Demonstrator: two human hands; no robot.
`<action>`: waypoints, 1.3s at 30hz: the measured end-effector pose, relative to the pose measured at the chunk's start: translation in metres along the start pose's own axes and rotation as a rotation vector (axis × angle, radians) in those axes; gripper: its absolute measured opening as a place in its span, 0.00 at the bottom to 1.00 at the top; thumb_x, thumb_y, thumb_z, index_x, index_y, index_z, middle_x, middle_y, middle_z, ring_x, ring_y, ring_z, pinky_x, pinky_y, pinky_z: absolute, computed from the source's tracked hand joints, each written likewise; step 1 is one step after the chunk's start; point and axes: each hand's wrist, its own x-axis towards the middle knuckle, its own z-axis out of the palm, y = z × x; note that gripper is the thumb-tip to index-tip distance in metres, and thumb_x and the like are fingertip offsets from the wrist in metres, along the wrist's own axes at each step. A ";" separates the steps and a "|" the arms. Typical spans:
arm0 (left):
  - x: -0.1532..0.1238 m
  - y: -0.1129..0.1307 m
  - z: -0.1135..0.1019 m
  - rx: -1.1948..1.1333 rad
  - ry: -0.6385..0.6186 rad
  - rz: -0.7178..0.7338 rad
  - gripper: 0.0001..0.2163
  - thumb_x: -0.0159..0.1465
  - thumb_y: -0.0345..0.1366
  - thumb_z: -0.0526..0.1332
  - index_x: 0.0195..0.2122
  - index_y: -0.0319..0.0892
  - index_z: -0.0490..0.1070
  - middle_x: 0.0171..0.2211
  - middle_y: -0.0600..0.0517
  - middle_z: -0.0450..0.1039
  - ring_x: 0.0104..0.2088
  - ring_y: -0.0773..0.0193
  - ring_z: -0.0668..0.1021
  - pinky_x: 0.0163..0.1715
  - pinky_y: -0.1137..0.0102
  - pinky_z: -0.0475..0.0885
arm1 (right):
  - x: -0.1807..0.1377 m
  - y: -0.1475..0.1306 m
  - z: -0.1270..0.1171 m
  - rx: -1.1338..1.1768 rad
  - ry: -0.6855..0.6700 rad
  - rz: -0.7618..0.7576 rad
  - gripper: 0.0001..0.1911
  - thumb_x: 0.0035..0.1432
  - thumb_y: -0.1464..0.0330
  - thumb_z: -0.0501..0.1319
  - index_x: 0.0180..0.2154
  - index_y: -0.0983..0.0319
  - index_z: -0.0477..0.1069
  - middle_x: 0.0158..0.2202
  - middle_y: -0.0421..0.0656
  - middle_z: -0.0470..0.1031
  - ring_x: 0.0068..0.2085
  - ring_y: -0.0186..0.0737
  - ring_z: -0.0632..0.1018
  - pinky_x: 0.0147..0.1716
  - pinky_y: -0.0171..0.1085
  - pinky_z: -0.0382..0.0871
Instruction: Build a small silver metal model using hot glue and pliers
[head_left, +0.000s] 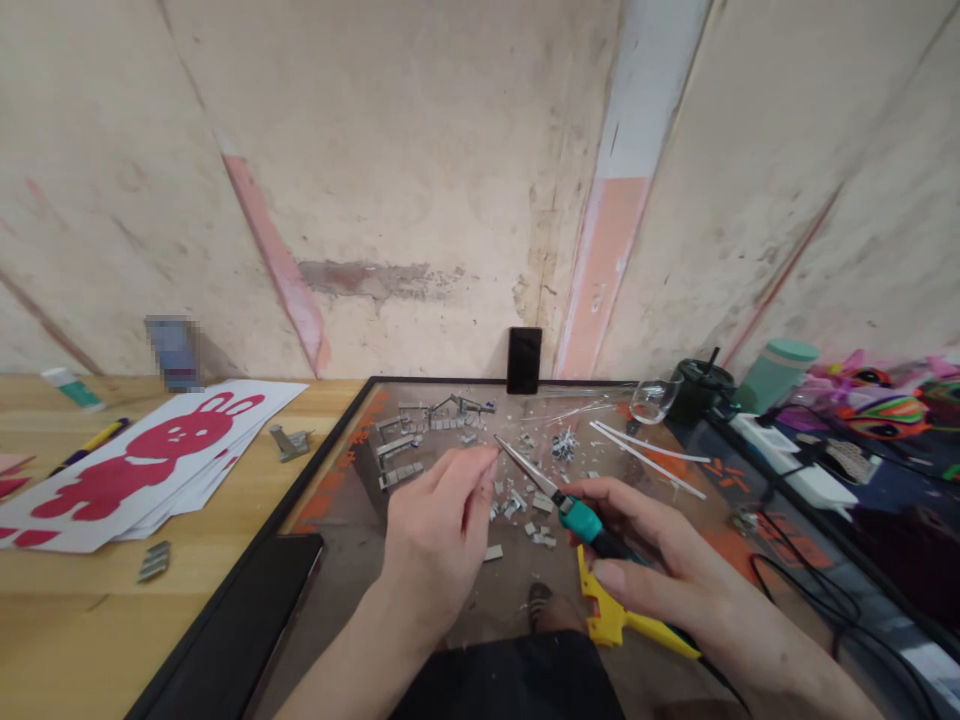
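Note:
My right hand [645, 540] holds long-nose pliers [577, 518] with teal and black handles, their jaws pointing up and left. The plier tips sit by the closed fingertips of my left hand [442, 520]. Those fingers are pinched together; anything between them is too small or hidden to make out. Around both hands lie small grey metallic-looking pieces [541, 533], scattered over a dark glossy board [345, 590]. Behind my left hand stands a small grey structure [401, 450] built of similar pieces. A yellow glue gun [604, 610] lies below my right hand.
A black phone [524, 360] leans on the wall. White sticks [652, 460] lie right of the pieces. Farther right are a clear round cup [652, 400], a teal bottle [776, 375], a white power strip [802, 460] and black cables. Rabbit-printed paper [180, 440] lies left.

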 end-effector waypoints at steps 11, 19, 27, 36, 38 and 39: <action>-0.002 -0.009 0.002 0.125 -0.020 0.088 0.08 0.59 0.25 0.56 0.36 0.39 0.72 0.25 0.52 0.75 0.24 0.69 0.75 0.24 0.76 0.68 | 0.001 0.000 0.006 0.058 0.013 0.068 0.20 0.56 0.58 0.58 0.50 0.52 0.63 0.42 0.40 0.70 0.43 0.40 0.69 0.42 0.38 0.62; 0.001 -0.006 0.001 -0.038 -0.075 -0.109 0.07 0.59 0.28 0.55 0.35 0.40 0.72 0.26 0.52 0.75 0.25 0.69 0.75 0.24 0.76 0.67 | 0.002 0.006 0.011 0.058 0.027 -0.020 0.17 0.57 0.63 0.59 0.49 0.52 0.64 0.41 0.37 0.71 0.43 0.36 0.70 0.42 0.34 0.63; 0.015 -0.001 -0.013 -0.970 -0.383 -0.913 0.08 0.57 0.36 0.58 0.24 0.39 0.64 0.16 0.56 0.70 0.11 0.78 0.62 0.11 0.81 0.52 | 0.001 0.004 0.008 -0.199 0.012 -0.068 0.19 0.57 0.66 0.57 0.51 0.56 0.61 0.43 0.41 0.70 0.44 0.41 0.71 0.43 0.39 0.65; 0.015 0.005 -0.014 -1.314 -0.362 -1.083 0.07 0.55 0.35 0.61 0.25 0.39 0.65 0.10 0.60 0.62 0.09 0.80 0.54 0.09 0.82 0.47 | 0.002 0.005 -0.002 -0.286 0.044 -0.101 0.23 0.53 0.66 0.61 0.52 0.56 0.61 0.47 0.45 0.70 0.47 0.46 0.70 0.46 0.44 0.63; 0.012 0.007 -0.013 -1.001 -0.191 -0.959 0.06 0.57 0.36 0.59 0.27 0.40 0.66 0.13 0.59 0.64 0.11 0.78 0.58 0.10 0.81 0.50 | 0.003 0.004 -0.001 -0.072 0.018 -0.075 0.22 0.54 0.63 0.60 0.51 0.57 0.62 0.43 0.44 0.71 0.44 0.44 0.72 0.43 0.42 0.66; 0.010 0.007 -0.013 -0.828 -0.124 -0.867 0.05 0.58 0.36 0.57 0.28 0.40 0.66 0.14 0.58 0.66 0.12 0.77 0.61 0.11 0.81 0.53 | 0.004 0.003 0.000 0.014 0.009 -0.061 0.21 0.54 0.61 0.59 0.50 0.58 0.63 0.42 0.44 0.71 0.43 0.43 0.72 0.42 0.41 0.66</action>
